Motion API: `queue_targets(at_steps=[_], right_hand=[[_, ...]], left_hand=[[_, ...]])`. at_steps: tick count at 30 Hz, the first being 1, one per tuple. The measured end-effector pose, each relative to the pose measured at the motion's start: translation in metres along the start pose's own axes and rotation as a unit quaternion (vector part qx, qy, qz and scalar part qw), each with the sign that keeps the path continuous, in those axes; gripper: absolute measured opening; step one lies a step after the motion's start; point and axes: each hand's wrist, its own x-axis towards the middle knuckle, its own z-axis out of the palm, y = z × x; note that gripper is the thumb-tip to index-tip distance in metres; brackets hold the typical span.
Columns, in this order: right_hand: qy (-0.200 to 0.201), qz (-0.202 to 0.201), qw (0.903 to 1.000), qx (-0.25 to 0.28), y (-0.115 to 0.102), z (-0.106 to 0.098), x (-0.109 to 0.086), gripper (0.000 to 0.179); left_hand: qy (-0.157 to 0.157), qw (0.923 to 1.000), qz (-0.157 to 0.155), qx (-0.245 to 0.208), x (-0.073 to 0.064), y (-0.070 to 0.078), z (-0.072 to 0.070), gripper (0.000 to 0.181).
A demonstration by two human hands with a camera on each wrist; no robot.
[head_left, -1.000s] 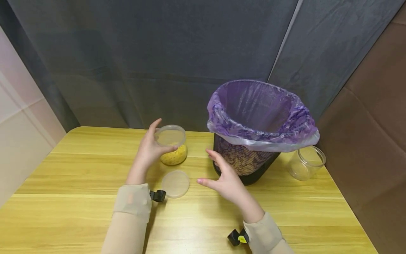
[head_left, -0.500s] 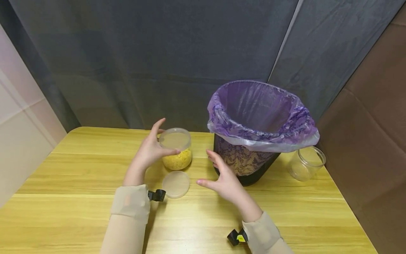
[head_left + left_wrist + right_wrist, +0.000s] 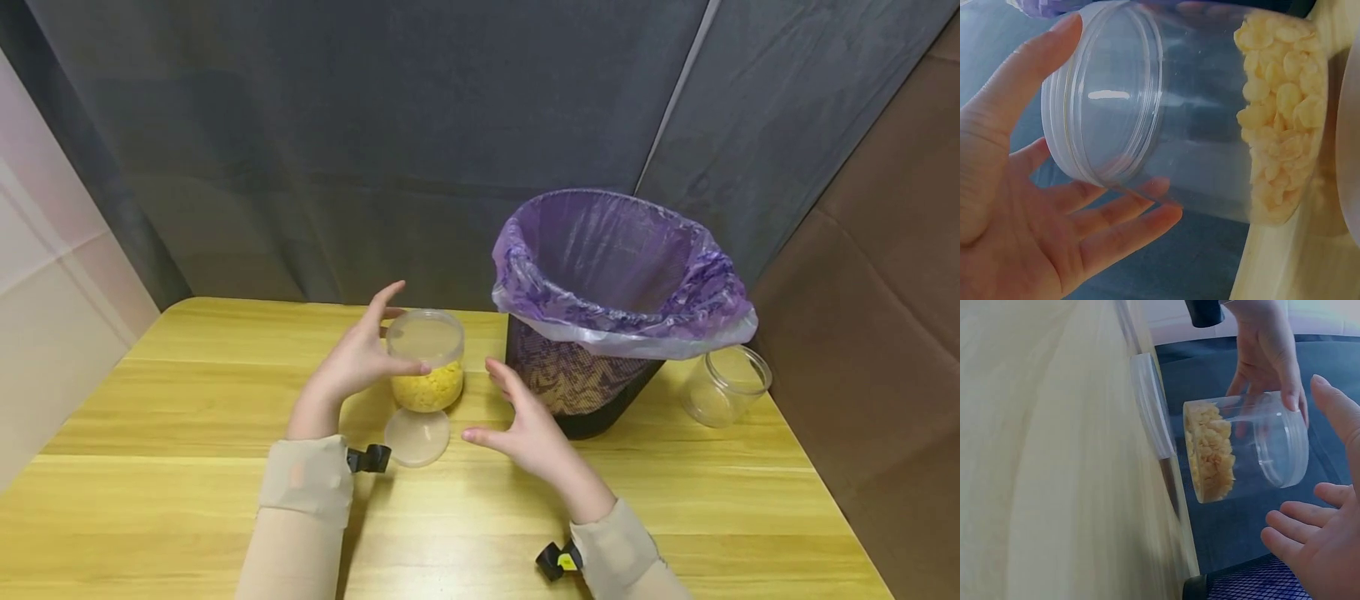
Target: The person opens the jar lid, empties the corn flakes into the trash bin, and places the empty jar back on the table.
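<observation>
My left hand (image 3: 352, 362) grips a clear plastic jar (image 3: 426, 354), thumb on the near side and fingers behind. Yellow flake-like pieces (image 3: 1282, 106) fill the lower part of the jar. Its top looks covered by a translucent lid, though the clear plastic makes this hard to tell. The jar is upright and appears just above the table, its base overlapping a round translucent lid (image 3: 417, 442) that lies flat there. To the right of the jar, my right hand (image 3: 536, 437) hovers with thumb and fingers spread, touching nothing. The right wrist view shows a gap between it and the jar.
A black mesh bin (image 3: 573, 379) with a purple bag (image 3: 622, 333) folded over its rim stands right of the jar. Beyond it, a clear empty jar (image 3: 723, 387) sits by the right table edge. Grey curtain (image 3: 360, 150) hangs behind the table (image 3: 187, 400).
The left hand has brought the jar rightward and nearer, from the back of the table to over the far edge of the flat lid. The right hand has barely moved.
</observation>
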Motion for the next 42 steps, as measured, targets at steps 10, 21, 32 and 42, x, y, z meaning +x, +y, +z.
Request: queue_targets(at_steps=[10,21,32,42], right_hand=[[-0.008,-0.014,0.9998,-0.013,0.009,0.003,0.005,0.099],[-0.021,-0.012,0.9996,-0.017,0.014,0.006,0.006,0.101],[-0.025,-0.014,0.9993,0.024,0.018,0.007,0.006,0.102],[-0.035,-0.023,0.9970,0.066,0.017,0.006,0.003,0.102]], left_hand=[[-0.050,0.9972,0.050,-0.025,-0.004,0.010,0.000,0.118],[-0.088,0.9907,0.081,-0.065,-0.007,0.020,0.001,0.114],[-0.132,0.9859,0.083,-0.061,-0.013,0.034,0.005,0.113],[-0.159,0.9800,0.102,-0.063,-0.018,0.043,0.009,0.112]])
